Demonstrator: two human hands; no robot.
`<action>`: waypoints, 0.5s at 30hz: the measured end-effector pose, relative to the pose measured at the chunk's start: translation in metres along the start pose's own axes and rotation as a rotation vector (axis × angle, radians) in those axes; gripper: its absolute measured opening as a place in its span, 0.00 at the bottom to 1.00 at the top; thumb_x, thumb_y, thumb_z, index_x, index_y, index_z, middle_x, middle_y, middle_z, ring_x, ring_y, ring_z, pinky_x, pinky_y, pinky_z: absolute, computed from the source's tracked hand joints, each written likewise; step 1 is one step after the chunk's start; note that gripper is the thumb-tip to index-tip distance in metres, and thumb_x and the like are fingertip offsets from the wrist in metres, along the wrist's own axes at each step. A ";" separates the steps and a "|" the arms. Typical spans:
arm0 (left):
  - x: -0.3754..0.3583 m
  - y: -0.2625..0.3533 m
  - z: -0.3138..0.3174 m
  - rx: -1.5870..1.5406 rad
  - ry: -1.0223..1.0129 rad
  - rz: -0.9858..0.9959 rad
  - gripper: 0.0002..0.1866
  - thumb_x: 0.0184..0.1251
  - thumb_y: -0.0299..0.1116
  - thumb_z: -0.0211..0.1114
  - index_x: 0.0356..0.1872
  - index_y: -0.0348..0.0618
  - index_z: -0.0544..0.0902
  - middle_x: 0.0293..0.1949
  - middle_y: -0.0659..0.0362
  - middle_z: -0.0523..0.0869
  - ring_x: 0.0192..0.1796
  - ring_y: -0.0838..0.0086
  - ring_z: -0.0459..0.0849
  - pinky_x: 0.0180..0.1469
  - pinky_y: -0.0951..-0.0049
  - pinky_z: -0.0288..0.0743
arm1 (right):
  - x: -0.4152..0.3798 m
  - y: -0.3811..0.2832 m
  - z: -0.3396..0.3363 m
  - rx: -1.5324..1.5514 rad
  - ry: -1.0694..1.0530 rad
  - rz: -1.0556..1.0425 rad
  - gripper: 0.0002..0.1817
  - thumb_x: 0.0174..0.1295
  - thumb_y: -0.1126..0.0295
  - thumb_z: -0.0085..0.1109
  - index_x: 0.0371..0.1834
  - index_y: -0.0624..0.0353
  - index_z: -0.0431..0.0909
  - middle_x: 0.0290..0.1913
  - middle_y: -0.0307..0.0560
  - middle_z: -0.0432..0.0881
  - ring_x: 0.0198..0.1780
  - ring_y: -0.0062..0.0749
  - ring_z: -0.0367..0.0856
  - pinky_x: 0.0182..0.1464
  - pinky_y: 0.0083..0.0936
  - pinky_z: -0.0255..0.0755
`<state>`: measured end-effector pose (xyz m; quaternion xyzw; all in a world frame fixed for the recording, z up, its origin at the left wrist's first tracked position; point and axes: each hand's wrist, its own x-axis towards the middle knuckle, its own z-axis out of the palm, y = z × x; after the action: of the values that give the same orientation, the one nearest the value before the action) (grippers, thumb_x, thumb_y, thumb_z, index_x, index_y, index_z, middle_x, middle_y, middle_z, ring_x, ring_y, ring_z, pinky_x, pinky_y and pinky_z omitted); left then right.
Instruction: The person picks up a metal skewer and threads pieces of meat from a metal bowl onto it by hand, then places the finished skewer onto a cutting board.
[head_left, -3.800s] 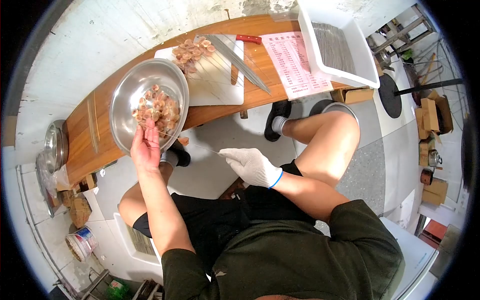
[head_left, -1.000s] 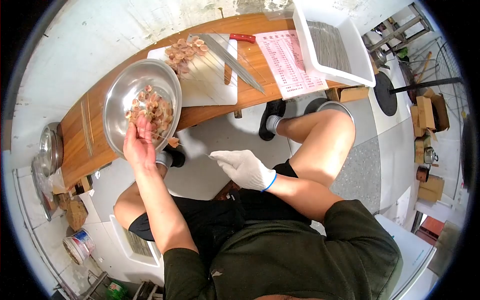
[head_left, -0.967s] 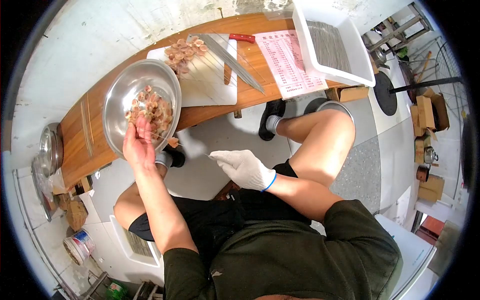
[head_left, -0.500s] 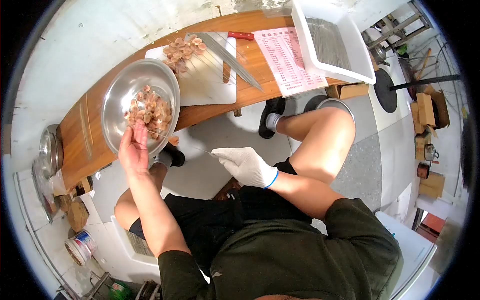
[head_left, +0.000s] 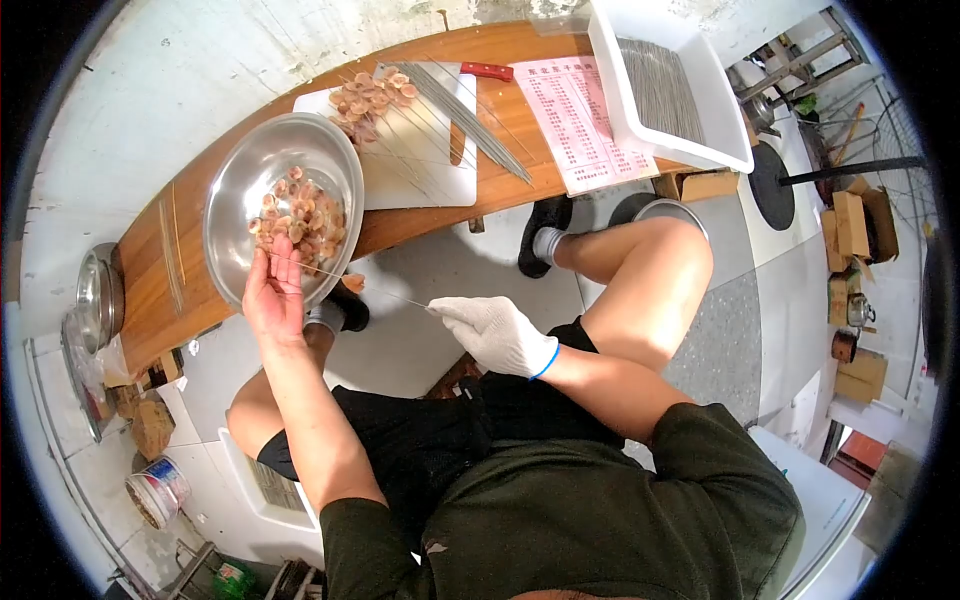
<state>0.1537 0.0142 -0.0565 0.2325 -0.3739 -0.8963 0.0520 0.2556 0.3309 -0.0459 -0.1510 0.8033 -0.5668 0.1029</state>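
Note:
My right hand (head_left: 492, 334), in a white glove with a blue cuff, pinches one end of a thin metal skewer (head_left: 385, 291). The skewer runs left to my bare left hand (head_left: 273, 298), which is at the near rim of a steel bowl (head_left: 232, 185). Its thumb and fingers come together around the skewer's far end; whether a piece is between them is hidden. One brown piece (head_left: 353, 283) sits by the skewer, just outside the bowl. Inside the bowl lie several round brown slices (head_left: 312, 222).
A wooden table (head_left: 205, 240) holds a white cutting board (head_left: 420, 185) with skewered slices (head_left: 372, 95) and loose skewers (head_left: 465, 120), a red-handled knife (head_left: 487, 71), a printed sheet (head_left: 575, 120) and a white bin (head_left: 732, 145) of skewers. My knees flank the table's near edge.
Both hands have hardly moved, and the skewer is still between them. The piece beside the skewer appears slightly shifted, and the whole view has shifted a little.

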 end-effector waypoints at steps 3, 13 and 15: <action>-0.001 0.000 0.000 0.014 0.007 0.010 0.14 0.76 0.31 0.53 0.55 0.33 0.74 0.53 0.46 0.83 0.55 0.64 0.84 0.60 0.63 0.79 | -0.001 0.001 0.001 -0.009 0.009 -0.004 0.15 0.65 0.73 0.54 0.53 0.64 0.79 0.47 0.61 0.83 0.48 0.52 0.83 0.51 0.35 0.78; -0.002 0.004 0.003 0.050 0.026 0.019 0.13 0.74 0.30 0.56 0.53 0.31 0.75 0.51 0.44 0.84 0.53 0.62 0.85 0.58 0.62 0.80 | -0.003 -0.001 0.001 0.013 0.007 0.021 0.15 0.65 0.73 0.53 0.53 0.65 0.79 0.47 0.61 0.83 0.50 0.52 0.83 0.53 0.34 0.78; -0.003 0.003 0.004 0.046 0.020 0.019 0.13 0.74 0.30 0.56 0.53 0.31 0.75 0.51 0.44 0.84 0.53 0.62 0.85 0.58 0.62 0.81 | -0.004 0.001 0.003 0.019 0.013 0.018 0.15 0.65 0.73 0.53 0.53 0.65 0.79 0.47 0.61 0.84 0.50 0.51 0.83 0.53 0.33 0.78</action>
<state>0.1539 0.0153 -0.0504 0.2388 -0.3959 -0.8847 0.0587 0.2598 0.3300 -0.0478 -0.1391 0.8000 -0.5744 0.1040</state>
